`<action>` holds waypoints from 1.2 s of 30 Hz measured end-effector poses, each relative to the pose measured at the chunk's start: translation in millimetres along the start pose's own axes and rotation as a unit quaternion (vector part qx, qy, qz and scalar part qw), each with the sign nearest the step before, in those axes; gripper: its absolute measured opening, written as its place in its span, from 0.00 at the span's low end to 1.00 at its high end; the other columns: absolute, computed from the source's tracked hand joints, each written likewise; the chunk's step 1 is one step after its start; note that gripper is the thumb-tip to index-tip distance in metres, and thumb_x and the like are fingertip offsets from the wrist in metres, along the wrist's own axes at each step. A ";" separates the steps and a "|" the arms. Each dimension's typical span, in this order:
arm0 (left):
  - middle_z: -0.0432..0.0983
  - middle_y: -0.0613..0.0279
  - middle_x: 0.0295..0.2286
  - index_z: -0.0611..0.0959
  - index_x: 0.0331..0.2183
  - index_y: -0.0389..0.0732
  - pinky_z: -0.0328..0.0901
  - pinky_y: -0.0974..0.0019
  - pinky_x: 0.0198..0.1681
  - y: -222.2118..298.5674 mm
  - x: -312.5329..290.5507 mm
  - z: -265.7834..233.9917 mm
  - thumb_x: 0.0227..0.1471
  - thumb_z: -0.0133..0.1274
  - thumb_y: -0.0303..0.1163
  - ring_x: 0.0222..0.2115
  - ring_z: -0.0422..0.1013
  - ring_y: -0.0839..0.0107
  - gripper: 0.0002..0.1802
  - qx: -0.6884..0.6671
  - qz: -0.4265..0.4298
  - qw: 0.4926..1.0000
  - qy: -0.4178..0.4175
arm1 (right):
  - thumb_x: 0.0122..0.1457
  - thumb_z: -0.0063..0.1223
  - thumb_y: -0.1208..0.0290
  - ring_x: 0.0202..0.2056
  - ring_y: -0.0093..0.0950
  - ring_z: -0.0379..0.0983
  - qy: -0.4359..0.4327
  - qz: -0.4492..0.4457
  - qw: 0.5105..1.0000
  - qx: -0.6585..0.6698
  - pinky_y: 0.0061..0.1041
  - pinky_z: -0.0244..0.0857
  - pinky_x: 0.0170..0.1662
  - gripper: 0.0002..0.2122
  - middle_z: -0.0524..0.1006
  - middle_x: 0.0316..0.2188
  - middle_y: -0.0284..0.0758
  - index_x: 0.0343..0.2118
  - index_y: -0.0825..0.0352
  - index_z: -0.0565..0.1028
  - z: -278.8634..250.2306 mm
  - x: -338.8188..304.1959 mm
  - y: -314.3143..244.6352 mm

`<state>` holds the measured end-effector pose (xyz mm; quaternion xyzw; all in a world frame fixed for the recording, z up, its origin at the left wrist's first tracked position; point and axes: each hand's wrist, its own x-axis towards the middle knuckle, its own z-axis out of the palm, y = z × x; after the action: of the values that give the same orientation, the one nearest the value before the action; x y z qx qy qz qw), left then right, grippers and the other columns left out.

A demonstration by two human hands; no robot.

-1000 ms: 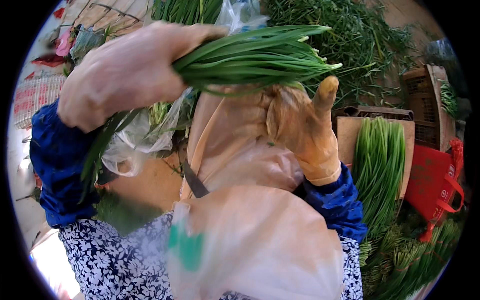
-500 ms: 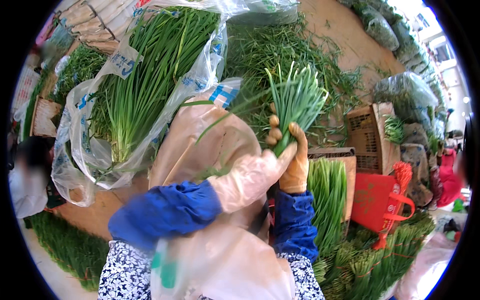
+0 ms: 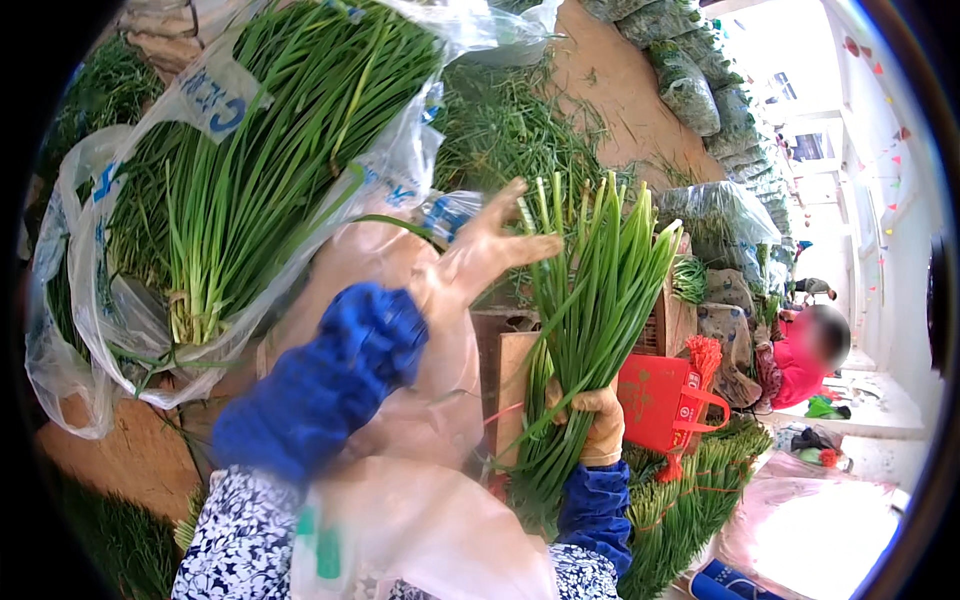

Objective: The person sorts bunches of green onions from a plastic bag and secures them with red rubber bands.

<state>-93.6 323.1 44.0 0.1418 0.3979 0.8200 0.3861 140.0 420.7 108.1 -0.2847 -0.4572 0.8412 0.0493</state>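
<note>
My right hand (image 3: 598, 415), in a tan glove, is closed around a bunch of garlic chives (image 3: 598, 275). The pale cut ends of the bunch point up and away from me; its lower leaves hang below the hand. Left of the bunch's top, my left hand (image 3: 478, 250) is raised with its gloved fingers spread and nothing in it. A wooden board (image 3: 514, 385) stands beside the bunch. To the left, a large heap of chives (image 3: 290, 130) lies in an open clear plastic bag (image 3: 90, 330).
Loose leaf scraps (image 3: 510, 130) lie ahead on the brown surface. On the right are a red bag (image 3: 650, 400), tied chive bundles (image 3: 700, 490) and a filled plastic sack (image 3: 715, 215). Farther off sits a person in pink (image 3: 800, 360).
My right hand has moved down and nearer with the chives. My left hand has let go of them, moved up-left and spread its fingers. The view has turned to the right.
</note>
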 end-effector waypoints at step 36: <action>0.76 0.64 0.38 0.78 0.49 0.43 0.69 0.62 0.44 29.4 -5.7 -85.0 0.50 0.58 0.27 0.38 0.74 0.65 0.21 -0.099 -0.109 0.985 -0.085 | 0.34 0.63 0.70 0.20 0.31 0.69 0.097 0.140 0.984 -0.044 0.28 0.65 0.25 0.22 0.75 0.23 0.41 0.36 0.75 0.74 55.3 -42.9 53.8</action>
<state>-151.1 261.4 12.2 0.1273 0.2935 0.7935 0.5176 156.3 334.0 107.0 -0.4280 -0.4423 0.7873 -0.0372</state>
